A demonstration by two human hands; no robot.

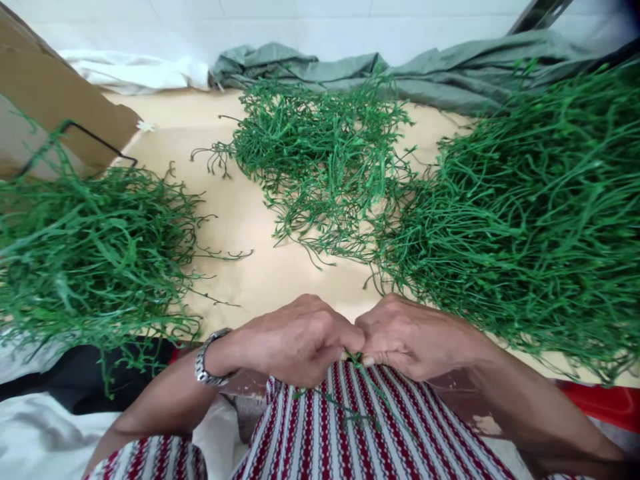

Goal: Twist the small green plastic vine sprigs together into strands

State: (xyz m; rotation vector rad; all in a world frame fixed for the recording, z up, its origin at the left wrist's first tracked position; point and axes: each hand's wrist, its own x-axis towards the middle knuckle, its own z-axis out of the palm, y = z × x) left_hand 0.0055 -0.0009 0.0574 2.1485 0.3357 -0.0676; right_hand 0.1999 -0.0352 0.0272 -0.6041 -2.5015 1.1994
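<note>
My left hand [305,340], with a metal watch on its wrist, is closed in a pinch at the table's front edge. Knuckle to knuckle beside it, my right hand [405,337] is also pinched shut. Between the thumbs and fingers of both hands runs a thin green plastic stem [375,387] with small branches, hanging down in front of the striped shirt. The exact spot where the fingers meet is partly hidden. Similar green stems lie in a loose pile [320,147] beyond my hands.
A large heap of green stems [540,213] covers the right side. Another heap [100,247] lies at left, spilling over the front edge. Behind it stands a cardboard box [65,87]. Grey-green cloth [425,73] lies along the wall. The table [230,227] is pale yellow.
</note>
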